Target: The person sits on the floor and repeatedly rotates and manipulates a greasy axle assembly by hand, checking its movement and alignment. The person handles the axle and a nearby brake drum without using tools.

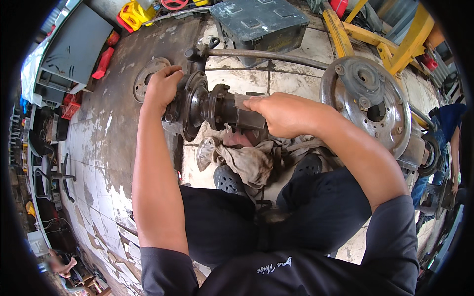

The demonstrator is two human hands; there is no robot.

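A dark, greasy axle [227, 109] with round flanges lies across in front of my legs. Around its left end, by the wide flange [193, 106], my left hand [162, 88] is closed, its fingers over the far side and partly hidden. My right hand [289, 114] pinches a thin grey flat piece [241, 100] against the top of the axle's squared section; what it is made of I cannot tell. Under the axle hangs a dirty crumpled rag [237, 160], near my shoes.
A large metal wheel drum [365, 106] stands on the right. Behind the axle are a steel rod [269, 55], a black case [259, 24] and a yellow frame [340, 32]. A round metal plate [143, 81] lies at left. Another person [447, 133] is at far right.
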